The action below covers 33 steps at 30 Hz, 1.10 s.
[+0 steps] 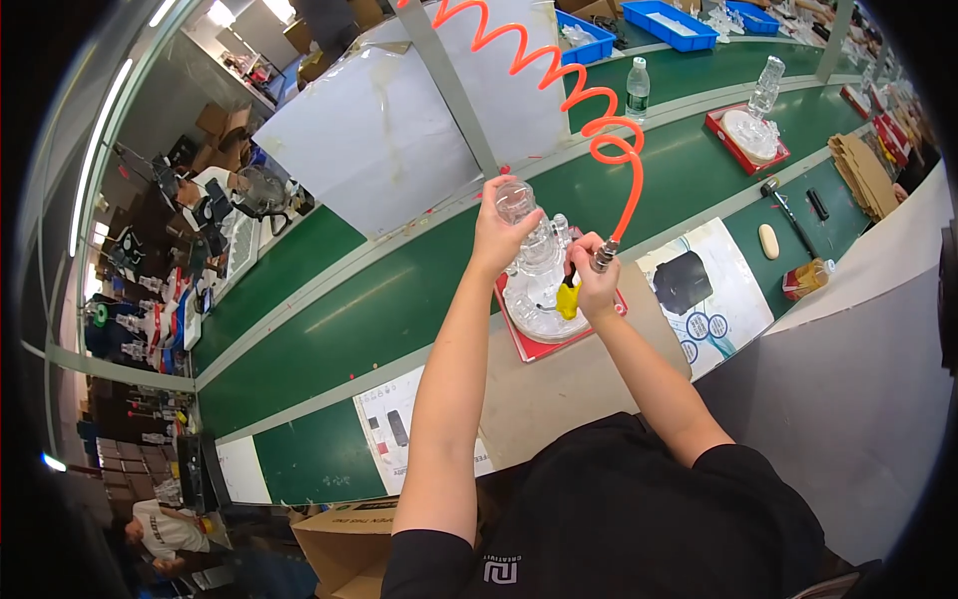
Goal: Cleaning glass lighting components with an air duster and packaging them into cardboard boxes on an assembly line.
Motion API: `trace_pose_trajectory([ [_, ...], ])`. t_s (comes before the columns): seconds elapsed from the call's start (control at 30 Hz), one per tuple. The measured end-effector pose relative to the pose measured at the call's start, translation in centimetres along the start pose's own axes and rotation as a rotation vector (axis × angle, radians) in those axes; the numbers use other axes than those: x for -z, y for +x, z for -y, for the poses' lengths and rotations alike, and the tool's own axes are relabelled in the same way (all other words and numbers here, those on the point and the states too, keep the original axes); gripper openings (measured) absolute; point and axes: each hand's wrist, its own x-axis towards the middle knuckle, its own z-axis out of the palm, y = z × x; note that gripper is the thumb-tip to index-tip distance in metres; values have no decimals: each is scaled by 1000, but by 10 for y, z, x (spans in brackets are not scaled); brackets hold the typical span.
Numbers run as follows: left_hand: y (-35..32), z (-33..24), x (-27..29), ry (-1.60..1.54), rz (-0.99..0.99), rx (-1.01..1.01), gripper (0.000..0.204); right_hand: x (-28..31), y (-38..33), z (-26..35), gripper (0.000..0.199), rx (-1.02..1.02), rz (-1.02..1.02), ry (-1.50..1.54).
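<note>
Over the red tray (pixel 529 347) on the bench (pixel 399 290): left hand (pixel 496 222) clamped round the upright clear glass piece's (pixel 537 268) top. Just right of it, right hand (pixel 595 283) closed on the yellow-tipped air tool (pixel 571 294), nozzle aimed leftward at the base.

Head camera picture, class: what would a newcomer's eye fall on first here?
First, the bright orange coiled hose looping down from the top to the tool with a yellow grip in the right hand. Next, the clear plastic tower piece at centre, standing on a red tray and steadied at its top by the left hand. Around them runs the long green conveyor belt.
</note>
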Motion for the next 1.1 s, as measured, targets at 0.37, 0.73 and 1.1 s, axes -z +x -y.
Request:
trace_pose_trajectory([
  [0.37, 4, -2, 10, 11, -4, 19, 58, -17, 13, -3, 9, -109, -94, -10],
  [0.73, -10, -7, 8, 45, -9, -26, 56, -16, 13, -4, 10, -102, -168, -34],
  [1.1, -24, -14, 0, 48, -30, -35, 57, 34, 25, 1, 11, 70, -153, -161],
])
